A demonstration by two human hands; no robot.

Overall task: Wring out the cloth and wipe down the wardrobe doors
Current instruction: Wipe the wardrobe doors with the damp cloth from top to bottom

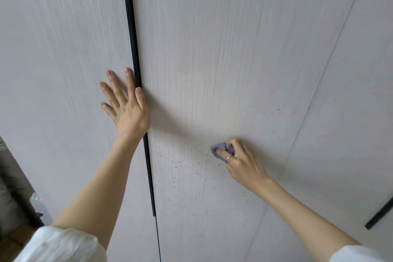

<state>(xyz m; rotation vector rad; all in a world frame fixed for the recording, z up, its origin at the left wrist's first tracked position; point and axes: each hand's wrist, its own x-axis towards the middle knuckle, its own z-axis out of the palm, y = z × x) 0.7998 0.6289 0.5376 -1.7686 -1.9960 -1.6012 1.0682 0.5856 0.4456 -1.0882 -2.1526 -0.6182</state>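
Pale wood-grain wardrobe doors fill the view. My left hand (125, 104) lies flat with straight, spread fingers on the left door (63, 59), beside the black vertical handle strip (134, 49). My right hand (240, 159) grips a small bunched purple cloth (219, 149) and holds it against the middle door (212, 49). Small dark specks dot the middle door around and below the cloth. Most of the cloth is hidden under my fingers.
A third door panel (350, 112) stands to the right, with a short black handle (380, 215) at its lower edge. At the lower left, past the wardrobe's side, part of a dim room and a wooden floor (12, 238) shows.
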